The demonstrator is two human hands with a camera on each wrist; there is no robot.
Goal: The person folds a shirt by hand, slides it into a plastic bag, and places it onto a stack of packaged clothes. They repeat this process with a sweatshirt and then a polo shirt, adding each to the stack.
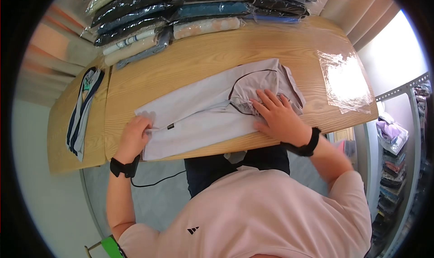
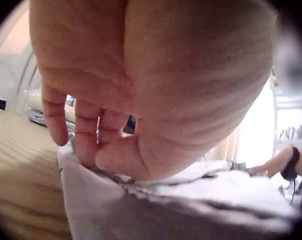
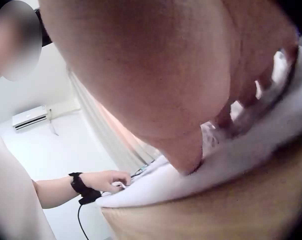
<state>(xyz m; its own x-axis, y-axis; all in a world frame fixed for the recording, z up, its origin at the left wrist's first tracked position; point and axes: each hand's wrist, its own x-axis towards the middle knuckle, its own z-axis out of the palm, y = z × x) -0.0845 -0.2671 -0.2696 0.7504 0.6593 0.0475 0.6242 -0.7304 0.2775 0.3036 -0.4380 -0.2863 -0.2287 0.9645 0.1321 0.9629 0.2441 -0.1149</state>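
Note:
A pale grey garment (image 1: 203,118) with dark piping lies lengthways on the wooden table (image 1: 203,54), its far end folded over. My left hand (image 1: 142,126) is at the garment's left end, fingers curled and pinching the fabric edge; the left wrist view shows the left hand (image 2: 98,150) gripping the cloth (image 2: 191,200). My right hand (image 1: 271,106) lies flat with fingers spread on the bunched, folded part at the right. In the right wrist view the right hand (image 3: 201,140) presses the garment (image 3: 241,155), and the left hand (image 3: 108,181) shows far off.
Rows of folded clothes in plastic bags (image 1: 181,14) line the table's far edge. A clear plastic bag (image 1: 346,79) lies at the right end. A dark blue and white garment (image 1: 83,109) sits on the left section. Shelves of clothes (image 1: 393,163) stand at the right.

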